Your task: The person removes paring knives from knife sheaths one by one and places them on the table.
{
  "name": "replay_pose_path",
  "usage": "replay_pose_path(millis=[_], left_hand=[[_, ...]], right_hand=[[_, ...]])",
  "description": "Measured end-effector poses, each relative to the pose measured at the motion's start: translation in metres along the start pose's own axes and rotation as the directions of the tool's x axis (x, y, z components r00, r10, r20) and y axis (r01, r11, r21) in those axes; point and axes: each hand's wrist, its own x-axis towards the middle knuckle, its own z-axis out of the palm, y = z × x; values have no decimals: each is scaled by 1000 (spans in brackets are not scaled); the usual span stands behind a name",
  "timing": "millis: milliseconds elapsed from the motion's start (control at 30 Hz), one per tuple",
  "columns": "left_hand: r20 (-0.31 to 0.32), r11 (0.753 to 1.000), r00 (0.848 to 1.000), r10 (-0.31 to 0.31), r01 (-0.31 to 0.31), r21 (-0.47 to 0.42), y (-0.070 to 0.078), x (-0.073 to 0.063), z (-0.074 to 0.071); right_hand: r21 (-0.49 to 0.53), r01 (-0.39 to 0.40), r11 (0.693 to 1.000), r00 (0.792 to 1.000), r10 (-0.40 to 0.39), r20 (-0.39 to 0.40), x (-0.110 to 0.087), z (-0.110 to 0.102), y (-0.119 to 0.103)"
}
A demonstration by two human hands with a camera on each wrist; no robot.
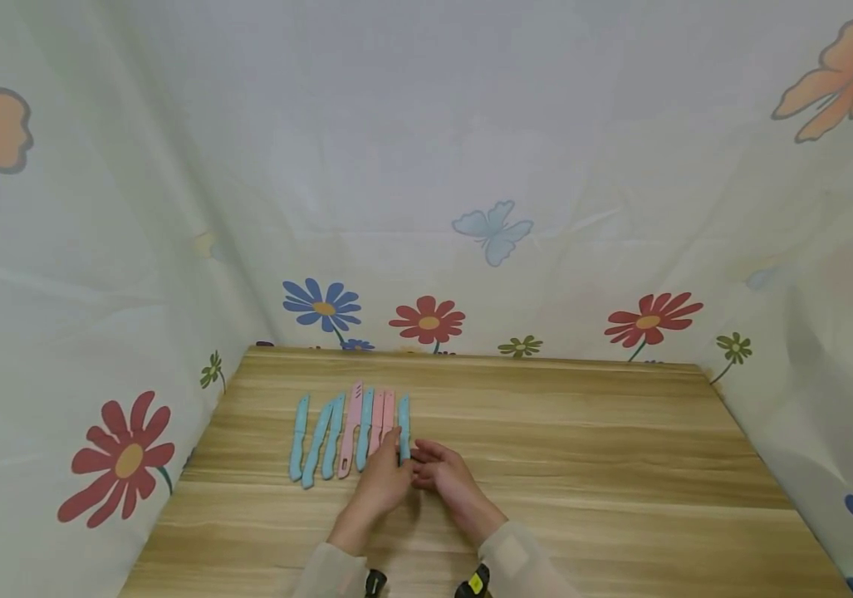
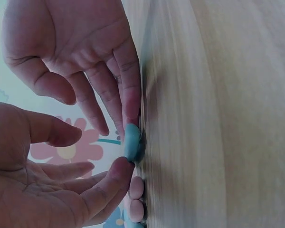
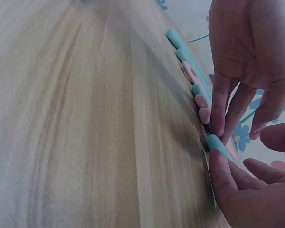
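A row of light-blue and pink knives lies on the wooden table. At the row's right end is a light-blue knife, with a hand on either side of its handle. My left hand touches the handle from the left, fingers fairly straight. From the right, fingertips of my right hand meet the same handle. Close up in the left wrist view, the blue handle end sits between both hands' fingertips, low over the wood. Two pink knives lie just left of it, partly hidden by my left hand.
Further left are another light-blue knife, a longer pink utensil with slots, and several more light-blue knives. A white curtain with flowers and butterflies surrounds the table at the back and sides.
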Motion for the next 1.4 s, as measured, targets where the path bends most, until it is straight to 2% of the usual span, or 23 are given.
replay_pose_path(millis=[233,300,467,600,700,867,1100,1400], left_hand=[[-77,998,996,42,-38,48,0,1,2],[-101,997,994,48,-42,63,0,1,3],[-149,995,989,24,-10,96,1,1,6],[-169,994,986,-5,23,102,2,1,8],[-173,995,985,-8,25,95,2,1,9],[-162,998,987,10,0,62,-1,1,8],[-88,1000,996,-1,-2,-24,-2,-1,9],[-1,996,999,35,-35,-77,7,-13,10]], right_hand=[[9,62,998,998,-62,-1,-3,-3,1],[11,57,998,998,-57,-10,-3,-2,1],[-1,19,1000,999,-19,-34,-6,2,-4],[0,28,1000,999,-28,-36,-6,3,-3],[4,34,999,999,-34,-35,-6,2,-2],[18,45,999,998,-44,-37,-10,1,-2],[41,68,997,996,-66,-59,-20,-3,-4],[-35,112,993,982,-116,-151,-33,-10,2]])
